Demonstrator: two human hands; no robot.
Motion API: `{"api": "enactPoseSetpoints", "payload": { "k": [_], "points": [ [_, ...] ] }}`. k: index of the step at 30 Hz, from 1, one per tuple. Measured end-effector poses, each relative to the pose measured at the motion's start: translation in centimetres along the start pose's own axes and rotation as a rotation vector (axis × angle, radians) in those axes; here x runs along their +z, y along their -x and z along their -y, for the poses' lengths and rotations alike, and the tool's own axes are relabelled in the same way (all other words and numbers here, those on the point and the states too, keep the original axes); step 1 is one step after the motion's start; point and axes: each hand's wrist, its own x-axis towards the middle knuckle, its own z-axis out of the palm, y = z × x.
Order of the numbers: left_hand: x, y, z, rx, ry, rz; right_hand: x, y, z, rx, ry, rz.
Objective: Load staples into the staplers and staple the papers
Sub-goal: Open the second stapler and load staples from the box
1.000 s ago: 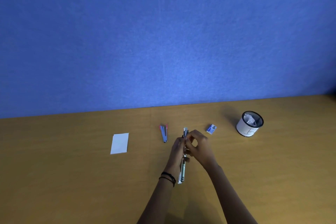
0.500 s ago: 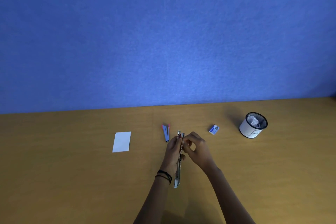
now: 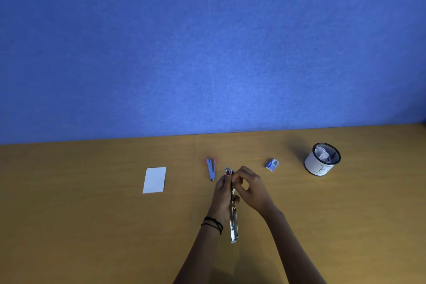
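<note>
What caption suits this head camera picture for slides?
Left hand and right hand hold an opened metal stapler at the table; pink stapler, paper, staple box and cup nearby.

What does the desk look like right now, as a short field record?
left hand: grips the open stapler, which is unfolded lengthwise toward the person
right hand: pinches at the open stapler's far end; any staples there are too small to tell
second stapler: lies on the table, just left of the hands, untouched
staple box: right of the hands, apart
paper: far left, flat
mesh cup: far right, something white inside
</note>
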Motion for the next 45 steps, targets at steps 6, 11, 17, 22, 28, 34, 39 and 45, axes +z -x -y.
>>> {"api": "enactPoseSetpoints", "payload": {
  "k": [6, 11, 17, 22, 28, 34, 39, 45],
  "points": [
    [-0.4, -0.1, -0.3, -0.038, -0.015, 0.017, -0.3, 0.2, -0.5, 0.019, -0.012, 0.036],
    [-0.8, 0.0, -0.3, -0.043, 0.014, 0.002, 0.1, 0.2, -0.5, 0.020, -0.005, 0.075],
    [-1.2, -0.2, -0.4, -0.029, 0.026, 0.018, 0.4, 0.2, -0.5, 0.047, -0.022, 0.102],
    [-1.3, -0.5, -0.1, -0.106, 0.050, 0.001, 1.3, 0.4, -0.6, 0.134, -0.011, 0.160],
    [-1.8, -1.2, 2.2, -0.400, 0.070, 0.005, 2.2, 1.1, -2.1, 0.575, -0.140, 0.334],
    [-1.6, -0.6, 5.9, -0.560, 0.215, 0.033, 2.5, 3.5, -3.7, 0.735, -0.173, 0.481],
    [-1.7, -0.4, 7.1, -0.606, 0.205, 0.039, 2.8, 4.7, -4.1, 0.757, -0.159, 0.516],
    [-1.2, -0.4, 7.0, -0.598, 0.177, 0.029, 2.5, 5.1, -4.0, 0.703, -0.158, 0.479]
  ]
}}
